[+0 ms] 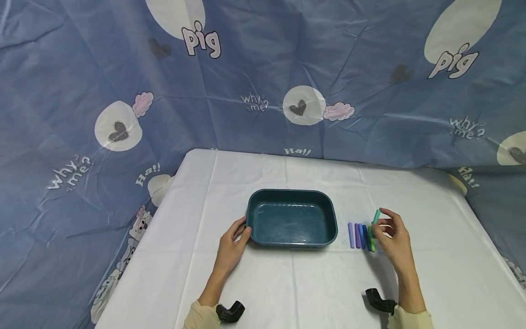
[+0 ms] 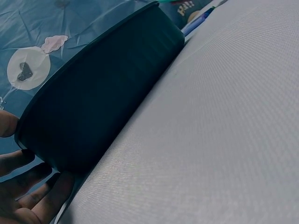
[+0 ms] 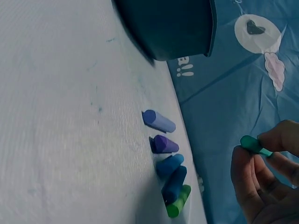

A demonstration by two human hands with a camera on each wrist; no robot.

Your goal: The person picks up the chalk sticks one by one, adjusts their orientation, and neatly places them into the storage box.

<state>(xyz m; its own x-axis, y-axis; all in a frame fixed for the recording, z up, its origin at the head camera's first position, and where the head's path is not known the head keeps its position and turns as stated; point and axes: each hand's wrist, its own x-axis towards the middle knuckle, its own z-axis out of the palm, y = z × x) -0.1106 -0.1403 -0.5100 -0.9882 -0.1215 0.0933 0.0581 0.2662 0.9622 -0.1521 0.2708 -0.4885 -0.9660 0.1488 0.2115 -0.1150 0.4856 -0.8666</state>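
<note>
A dark teal rectangular tub [image 1: 291,218] stands in the middle of the white table; its outer wall [image 2: 98,98] fills the left wrist view. My left hand [image 1: 232,243] rests against the tub's left end with relaxed fingers [image 2: 28,186]. My right hand [image 1: 392,237] pinches a teal crayon [image 1: 376,216] between thumb and fingers, lifted off the table; the right wrist view shows that crayon [image 3: 254,145] in my fingertips. Several crayons lie in a row beside the tub: periwinkle [image 3: 159,121], purple [image 3: 163,144], blue [image 3: 169,164], dark blue [image 3: 174,184] and green [image 3: 178,201].
The white cloth-covered table [image 1: 287,283] has edges at left and right. A blue printed cloth backdrop [image 1: 263,82] hangs behind and around it. Black wrist mounts [image 1: 230,311] show near the bottom of the head view.
</note>
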